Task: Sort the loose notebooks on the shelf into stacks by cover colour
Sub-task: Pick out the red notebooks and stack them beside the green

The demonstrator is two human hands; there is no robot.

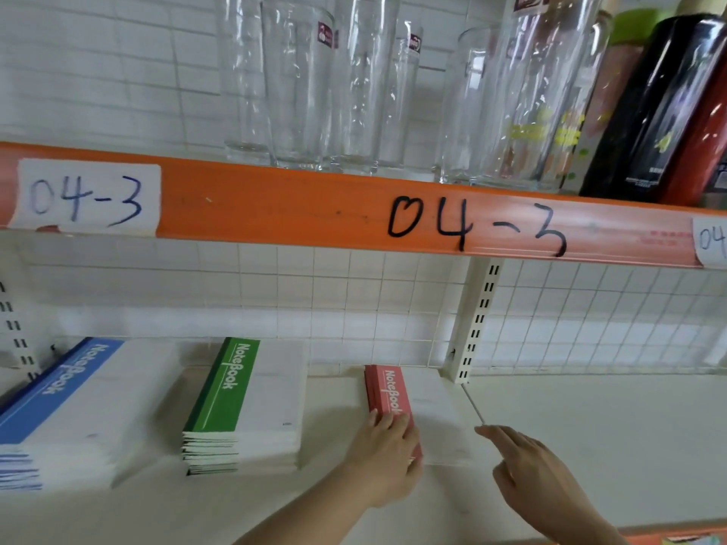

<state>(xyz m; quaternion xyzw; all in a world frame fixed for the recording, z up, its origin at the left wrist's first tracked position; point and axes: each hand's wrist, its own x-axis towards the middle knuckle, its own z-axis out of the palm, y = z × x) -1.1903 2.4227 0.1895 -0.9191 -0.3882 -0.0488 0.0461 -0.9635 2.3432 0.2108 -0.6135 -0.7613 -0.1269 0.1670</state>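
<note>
Squaring red notebook stack (393, 403): left hand (387, 452) presses it with flat fingers; right hand (539, 477) hovers relaxed, empty. Next: align edges.

The white shelf (590, 446) carries three notebook stacks along its far side. The blue stack (71, 411) lies at far left, the green stack (244, 403) just right of it, and the low red stack (413, 411) near the middle, beside the upright (476, 320). Right of the upright the shelf surface shows bare white.
</note>
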